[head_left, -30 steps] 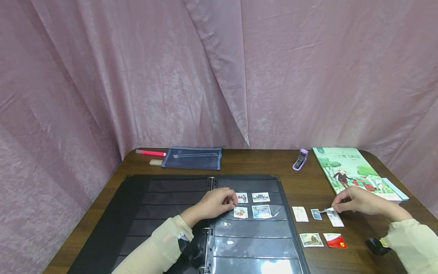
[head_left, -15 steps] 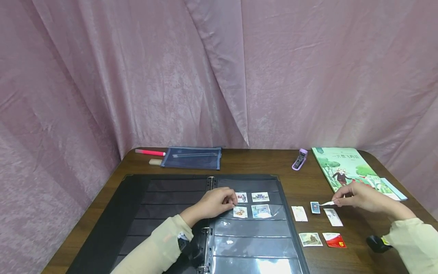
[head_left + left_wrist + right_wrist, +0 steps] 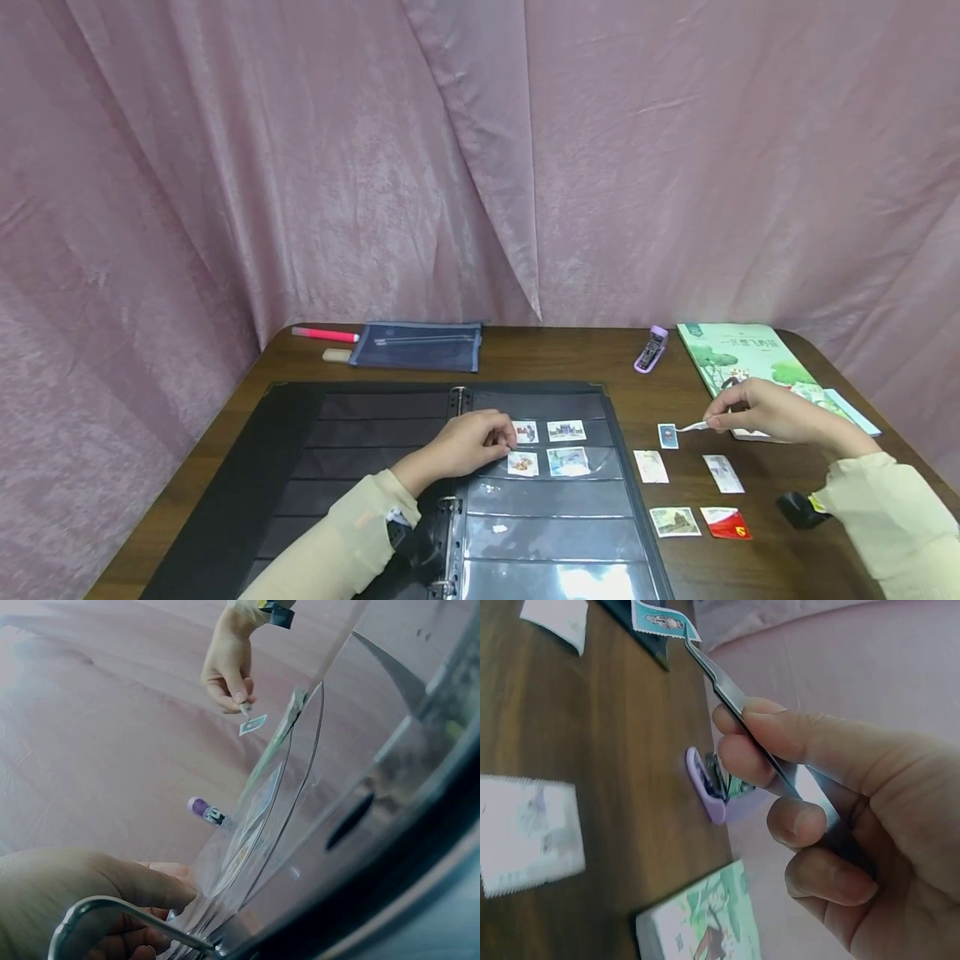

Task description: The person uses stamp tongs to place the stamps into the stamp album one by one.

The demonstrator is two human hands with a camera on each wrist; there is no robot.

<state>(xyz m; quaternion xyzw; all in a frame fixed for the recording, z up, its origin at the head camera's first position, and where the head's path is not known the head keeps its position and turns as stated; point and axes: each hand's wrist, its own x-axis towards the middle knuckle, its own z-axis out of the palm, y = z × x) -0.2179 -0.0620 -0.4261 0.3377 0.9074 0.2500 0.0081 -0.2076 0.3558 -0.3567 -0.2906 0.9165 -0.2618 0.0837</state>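
Note:
My right hand (image 3: 765,411) grips metal tweezers (image 3: 727,690) between thumb and fingers. Their tips hold a small blue stamp (image 3: 656,621) by its edge, raised over the table right of the album. On the right page of the open black stamp album (image 3: 555,542), my left hand (image 3: 463,442) pinches the edge of a clear pocket strip (image 3: 217,859) beside the rings, lifting it slightly. Several stamps (image 3: 567,461) sit in the upper pockets, just right of those fingers. In the left wrist view, the right hand (image 3: 229,667) with the stamp appears beyond the raised plastic.
Loose stamps lie right of the album: two pale ones (image 3: 650,467), a landscape one (image 3: 675,522) and a red one (image 3: 725,523). Behind are a purple stapler-like object (image 3: 651,349), a green book (image 3: 742,354), a blue mesh pouch (image 3: 416,347), a pink marker (image 3: 324,334) and an eraser-like block (image 3: 337,355).
My right hand has lifted the blue stamp with the tweezers and moved it left and away from me, off the pale stamp. My left hand stays at the page.

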